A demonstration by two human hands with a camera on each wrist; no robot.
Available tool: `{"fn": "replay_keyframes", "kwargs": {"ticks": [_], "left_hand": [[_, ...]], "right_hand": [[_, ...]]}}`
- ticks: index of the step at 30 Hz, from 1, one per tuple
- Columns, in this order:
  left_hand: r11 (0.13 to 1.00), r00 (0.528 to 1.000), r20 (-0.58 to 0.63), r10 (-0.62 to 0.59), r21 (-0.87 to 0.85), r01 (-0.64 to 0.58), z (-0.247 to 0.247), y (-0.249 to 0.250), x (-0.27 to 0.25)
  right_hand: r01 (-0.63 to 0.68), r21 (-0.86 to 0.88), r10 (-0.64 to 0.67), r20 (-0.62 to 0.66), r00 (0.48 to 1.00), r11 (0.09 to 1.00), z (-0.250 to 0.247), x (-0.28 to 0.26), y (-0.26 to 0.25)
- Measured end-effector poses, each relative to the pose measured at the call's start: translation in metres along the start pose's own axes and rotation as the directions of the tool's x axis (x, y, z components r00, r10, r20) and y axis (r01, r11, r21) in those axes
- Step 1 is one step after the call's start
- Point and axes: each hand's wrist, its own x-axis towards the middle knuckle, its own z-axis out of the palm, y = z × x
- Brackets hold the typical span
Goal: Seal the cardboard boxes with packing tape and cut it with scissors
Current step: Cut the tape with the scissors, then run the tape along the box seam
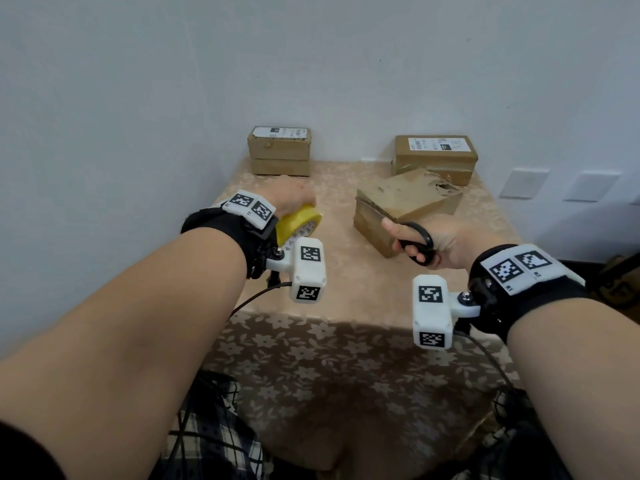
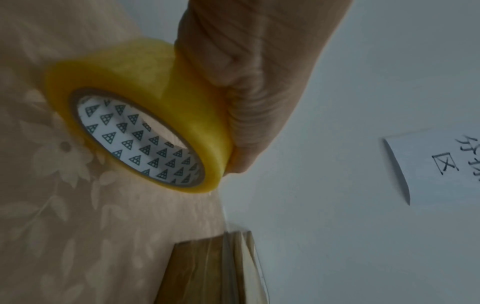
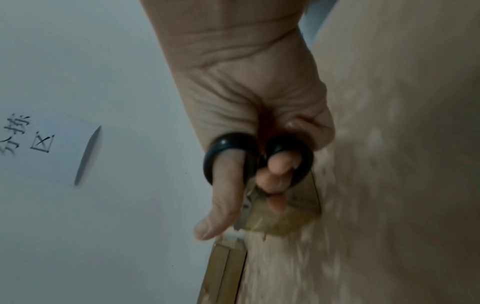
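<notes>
My left hand (image 1: 294,199) grips a yellow roll of packing tape (image 1: 299,225) from above, just over the table's left side; in the left wrist view the tape roll (image 2: 145,123) shows its white printed core, with my fingers (image 2: 233,82) curled over its rim. My right hand (image 1: 426,242) holds black-handled scissors (image 1: 420,242), thumb and fingers through the loops (image 3: 259,156); the blades look closed. Right beyond that hand lies a worn cardboard box (image 1: 405,206) with torn flaps at its far end. A thin strand of tape trails off the roll toward a box (image 2: 213,267).
Two stacked small boxes (image 1: 279,150) stand at the back left by the wall, and a labelled box (image 1: 436,157) at the back right. The table (image 1: 332,271) wears a beige floral cloth. A paper sign with writing (image 2: 439,164) hangs on the wall.
</notes>
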Motion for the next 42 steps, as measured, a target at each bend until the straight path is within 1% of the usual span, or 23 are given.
{"fn": "replay_keyframes", "kwargs": {"ticks": [4, 6, 7, 9, 12, 14, 16, 17, 19, 20, 22, 23, 25, 28, 29, 32, 34, 38, 41, 42], "left_hand": [[0.997, 0.999, -0.038, -0.005, -0.072, 0.002, -0.003, -0.004, -0.003], [0.996, 0.999, -0.038, 0.032, -0.077, -0.035, 0.000, -0.003, -0.004], [0.996, 0.997, -0.032, 0.070, -0.058, -0.072, 0.001, -0.002, -0.005], [0.988, 0.989, -0.020, 0.149, 0.040, -0.148, 0.004, 0.004, -0.007], [0.951, 0.968, -0.050, 0.244, 0.208, -0.229, 0.004, 0.012, -0.005], [0.916, 0.950, -0.025, 0.312, 0.275, -0.293, 0.004, 0.016, -0.005], [0.846, 0.912, 0.083, 0.402, 0.347, -0.404, 0.005, 0.022, -0.005], [0.784, 0.885, 0.160, 0.436, 0.415, -0.461, 0.006, 0.027, -0.005], [0.628, 0.846, 0.306, 0.437, 0.569, -0.531, 0.012, 0.038, -0.003], [0.570, 0.837, 0.352, 0.418, 0.616, -0.544, 0.016, 0.043, 0.000], [0.486, 0.822, 0.403, 0.403, 0.667, -0.565, 0.022, 0.051, 0.007], [0.472, 0.816, 0.416, 0.402, 0.669, -0.574, 0.023, 0.052, 0.011], [0.472, 0.809, 0.431, 0.400, 0.660, -0.585, 0.025, 0.053, 0.016], [0.463, 0.801, 0.440, 0.406, 0.656, -0.596, 0.026, 0.049, 0.017], [0.464, 0.797, 0.437, 0.416, 0.652, -0.600, 0.026, 0.048, 0.016], [0.514, 0.787, 0.425, 0.447, 0.598, -0.615, 0.028, 0.039, 0.014], [0.536, 0.791, 0.405, 0.459, 0.584, -0.610, 0.030, 0.034, 0.013], [0.565, 0.790, 0.377, 0.484, 0.555, -0.611, 0.029, 0.032, 0.009], [0.569, 0.794, 0.377, 0.476, 0.557, -0.605, 0.029, 0.031, 0.011], [0.565, 0.800, 0.371, 0.471, 0.570, -0.597, 0.030, 0.031, 0.012]], "right_hand": [[-0.022, -0.094, 0.022, 0.000, 1.000, 0.995, -0.003, 0.000, 0.000], [-0.055, -0.146, 0.056, 0.005, 0.998, 0.988, 0.001, 0.003, -0.001], [-0.072, -0.179, 0.075, 0.010, 0.997, 0.981, 0.003, 0.005, -0.001], [-0.097, -0.262, 0.098, -0.007, 0.995, 0.960, 0.005, 0.008, -0.001], [-0.119, -0.376, 0.106, -0.054, 0.993, 0.919, 0.007, 0.008, -0.002], [-0.126, -0.431, 0.112, -0.058, 0.992, 0.893, 0.007, 0.009, -0.004], [-0.120, -0.529, 0.106, -0.057, 0.993, 0.840, 0.005, 0.010, -0.007], [-0.118, -0.578, 0.102, -0.060, 0.993, 0.807, 0.005, 0.011, -0.008], [-0.110, -0.655, 0.081, -0.075, 0.994, 0.747, 0.005, 0.014, -0.008], [-0.112, -0.679, 0.074, -0.084, 0.994, 0.725, 0.005, 0.017, -0.007], [-0.121, -0.719, 0.049, -0.120, 0.992, 0.685, 0.005, 0.023, -0.006], [-0.126, -0.737, 0.037, -0.137, 0.990, 0.664, 0.006, 0.025, -0.005], [-0.140, -0.769, 0.030, -0.155, 0.987, 0.624, 0.007, 0.027, -0.005], [-0.143, -0.833, 0.014, -0.161, 0.987, 0.535, 0.015, 0.028, -0.006], [-0.144, -0.839, 0.000, -0.170, 0.986, 0.524, 0.016, 0.029, -0.005], [-0.157, -0.844, -0.012, -0.189, 0.982, 0.512, 0.021, 0.032, -0.001], [-0.161, -0.861, -0.036, -0.203, 0.979, 0.482, 0.023, 0.031, -0.001], [-0.174, -0.920, -0.020, -0.193, 0.981, 0.353, 0.026, 0.018, -0.010], [-0.155, -0.935, -0.013, -0.168, 0.986, 0.320, 0.026, 0.016, -0.010], [-0.146, -0.945, -0.002, -0.153, 0.988, 0.293, 0.026, 0.015, -0.010]]}}
